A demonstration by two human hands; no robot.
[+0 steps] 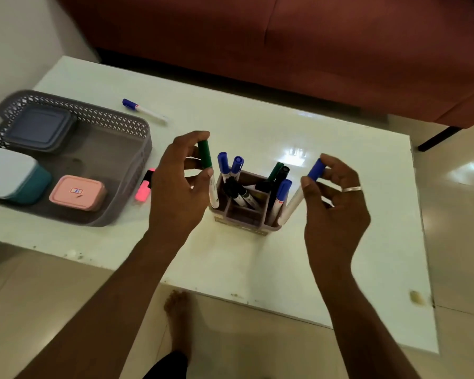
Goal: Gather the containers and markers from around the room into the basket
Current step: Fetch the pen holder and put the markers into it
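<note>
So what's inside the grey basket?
Three lidded containers lie in the basket: a dark blue container, a teal container with a white lid and a pink container. Their lids hide whatever is inside them.

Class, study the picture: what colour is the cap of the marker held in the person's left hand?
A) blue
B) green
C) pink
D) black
B: the left hand grips the green-capped marker; the blue-capped marker is in the right hand.

hands pinching markers, holder, basket
</note>
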